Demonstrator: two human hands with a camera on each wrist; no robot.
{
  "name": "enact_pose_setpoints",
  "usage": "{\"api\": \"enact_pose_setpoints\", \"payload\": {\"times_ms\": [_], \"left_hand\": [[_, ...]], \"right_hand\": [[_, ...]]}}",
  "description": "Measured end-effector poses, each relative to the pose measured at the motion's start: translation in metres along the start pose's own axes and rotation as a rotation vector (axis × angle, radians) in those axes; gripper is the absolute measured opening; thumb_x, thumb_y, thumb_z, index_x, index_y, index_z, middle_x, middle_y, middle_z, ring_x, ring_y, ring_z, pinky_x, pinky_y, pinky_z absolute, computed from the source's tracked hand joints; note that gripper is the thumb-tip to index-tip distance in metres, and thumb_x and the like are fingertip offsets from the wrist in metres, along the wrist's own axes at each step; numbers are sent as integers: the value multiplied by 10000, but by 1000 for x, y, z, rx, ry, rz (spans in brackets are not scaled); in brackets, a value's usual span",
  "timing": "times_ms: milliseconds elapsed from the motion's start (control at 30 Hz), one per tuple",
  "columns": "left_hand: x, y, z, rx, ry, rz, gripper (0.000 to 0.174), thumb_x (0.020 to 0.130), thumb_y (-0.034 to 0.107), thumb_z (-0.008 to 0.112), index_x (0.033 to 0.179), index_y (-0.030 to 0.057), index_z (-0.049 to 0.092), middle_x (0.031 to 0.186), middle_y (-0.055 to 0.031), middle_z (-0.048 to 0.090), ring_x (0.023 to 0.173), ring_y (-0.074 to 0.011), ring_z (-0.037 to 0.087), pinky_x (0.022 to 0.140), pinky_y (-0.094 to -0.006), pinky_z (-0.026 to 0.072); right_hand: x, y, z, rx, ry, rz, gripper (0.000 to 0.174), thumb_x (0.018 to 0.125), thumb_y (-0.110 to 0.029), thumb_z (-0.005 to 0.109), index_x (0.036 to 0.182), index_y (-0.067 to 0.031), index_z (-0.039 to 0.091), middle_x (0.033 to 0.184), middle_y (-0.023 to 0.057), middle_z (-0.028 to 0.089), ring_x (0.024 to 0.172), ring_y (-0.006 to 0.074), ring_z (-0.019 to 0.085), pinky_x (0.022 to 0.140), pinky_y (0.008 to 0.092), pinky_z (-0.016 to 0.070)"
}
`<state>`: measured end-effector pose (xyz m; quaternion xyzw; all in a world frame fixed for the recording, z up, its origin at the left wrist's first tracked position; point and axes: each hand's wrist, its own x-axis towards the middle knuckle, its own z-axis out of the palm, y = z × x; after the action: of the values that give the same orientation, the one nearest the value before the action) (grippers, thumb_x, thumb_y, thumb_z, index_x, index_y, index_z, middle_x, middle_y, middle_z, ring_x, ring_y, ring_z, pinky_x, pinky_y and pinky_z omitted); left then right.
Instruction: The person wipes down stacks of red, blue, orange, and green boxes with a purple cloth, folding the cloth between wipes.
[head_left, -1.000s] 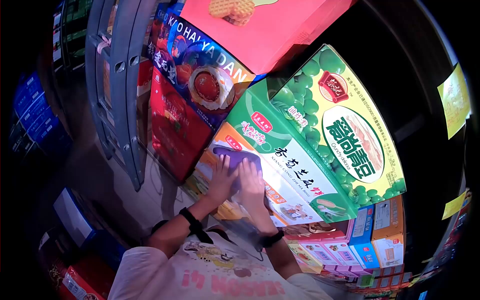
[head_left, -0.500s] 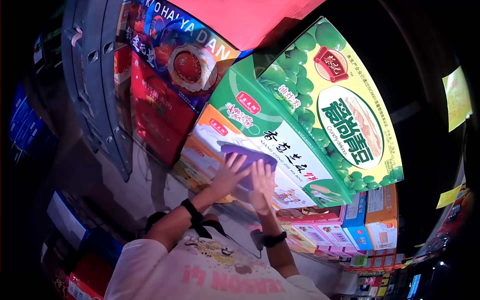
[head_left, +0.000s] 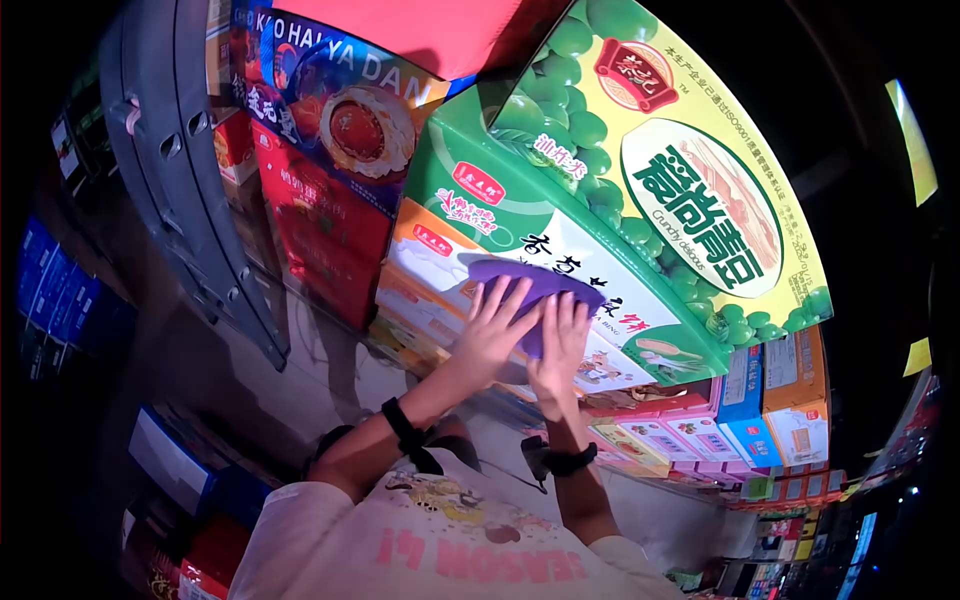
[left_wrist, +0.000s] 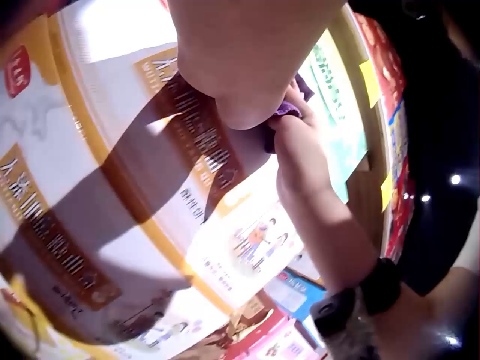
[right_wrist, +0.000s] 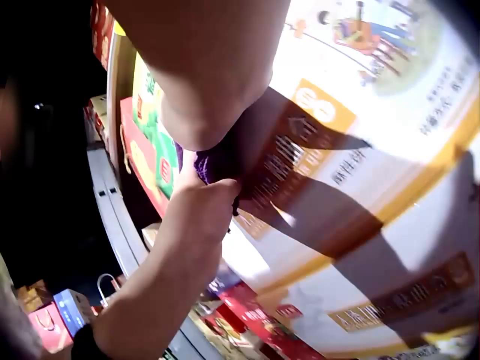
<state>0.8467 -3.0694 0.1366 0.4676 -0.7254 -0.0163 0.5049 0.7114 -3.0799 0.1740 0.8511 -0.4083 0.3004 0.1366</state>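
Both hands lie side by side on a purple cloth (head_left: 505,268), pressing it against the printed side of a green-and-white carton (head_left: 455,150). My left hand (head_left: 492,335) has its fingers spread and straight over the cloth's left part. The right hand (head_left: 562,345) rests on its right part, fingers extended. The cloth covers some of the carton's black lettering and overlaps the orange-and-white carton (head_left: 430,245) below. In the left wrist view, bunched cloth (left_wrist: 286,110) shows by the right thumb. The right wrist view shows purple cloth (right_wrist: 214,165) near the other hand.
A yellow-and-green bean carton (head_left: 640,130) stands above and to the right. Blue (head_left: 345,110) and red (head_left: 320,215) cartons are stacked at left, beside a grey ladder (head_left: 190,180). More small boxes (head_left: 740,410) line the lower right.
Both hands have slid the cloth up and right, from the orange-and-white carton onto the green-and-white carton's lettering. The head view has shifted too.
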Motion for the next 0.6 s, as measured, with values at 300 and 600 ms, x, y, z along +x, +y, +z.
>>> {"api": "enact_pose_setpoints", "payload": {"times_ms": [300, 600], "left_hand": [[7, 6, -6, 16, -59, 61, 542, 777, 104, 550, 1309, 100, 448, 1423, -155, 307, 1303, -424, 264, 1037, -580, 229], [22, 8, 9, 70, -178, 278, 596, 711, 77, 599, 1290, 158, 483, 1398, -59, 385, 1193, -339, 409, 934, -511, 342]], "right_hand": [[-7, -2, -17, 145, 23, 0, 660, 681, 33, 524, 1329, -9, 405, 1379, 220, 371, 1272, 457, 317, 1053, 490, 258], [-39, 5, -2, 23, 187, 174, 732, 664, 79, 536, 1362, 16, 325, 1403, 265, 294, 1285, 521, 230, 1058, 537, 219]]}}
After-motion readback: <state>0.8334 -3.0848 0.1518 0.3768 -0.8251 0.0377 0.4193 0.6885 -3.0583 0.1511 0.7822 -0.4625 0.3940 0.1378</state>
